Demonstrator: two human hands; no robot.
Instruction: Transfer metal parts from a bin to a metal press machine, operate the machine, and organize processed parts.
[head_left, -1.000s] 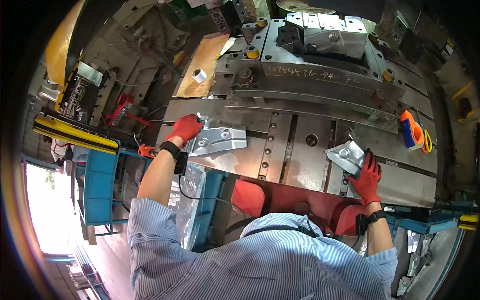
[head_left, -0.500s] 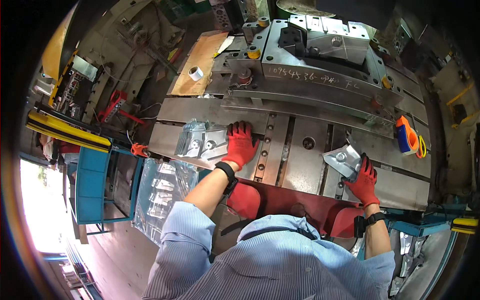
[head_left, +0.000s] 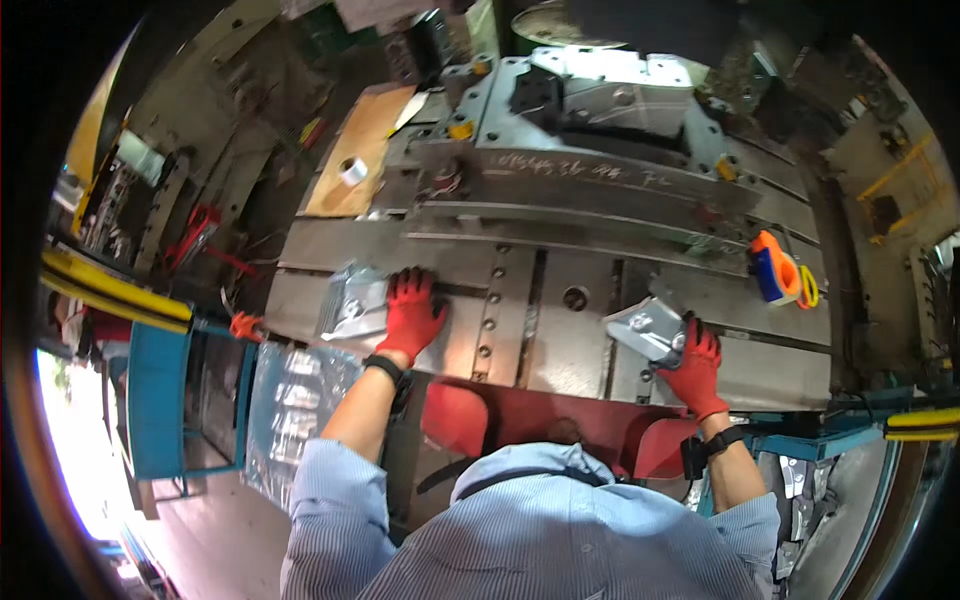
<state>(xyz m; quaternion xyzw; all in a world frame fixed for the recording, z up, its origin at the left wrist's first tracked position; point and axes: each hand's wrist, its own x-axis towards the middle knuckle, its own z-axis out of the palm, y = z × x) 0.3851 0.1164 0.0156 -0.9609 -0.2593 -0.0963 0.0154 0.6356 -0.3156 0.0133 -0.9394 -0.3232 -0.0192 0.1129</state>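
Holding, right hand: bent silver sheet-metal part (head_left: 645,327), over the near right of the slotted grey steel press table (head_left: 565,345); can't tell if it touches the steel.
Right grip: right hand (head_left: 697,366) in red glove with dark fingertips, narrow, thumb and fingers closed on the part's right end.
Left glove: left hand (head_left: 410,318), same glove type, palm down at the right end of the silver sheet-metal stack (head_left: 352,303); fingers straight, thumb spread wide. Can't tell how hard it presses.
Stack: on the table, near left, layered edges.
Die: large grey steel block assembly (head_left: 620,180) across the far side, chalk-marked front.
Far left: white roll (head_left: 352,171) on a flat brown cardboard sheet (head_left: 335,200).
Right edge: orange-and-blue ring-shaped object (head_left: 768,275), yellow ring (head_left: 815,290) just beside it.
Body side: red panel (head_left: 540,412) between person and table.
Below left: clear plastic sheeting (head_left: 265,440) with silver parts, near a blue metal cart (head_left: 160,400).
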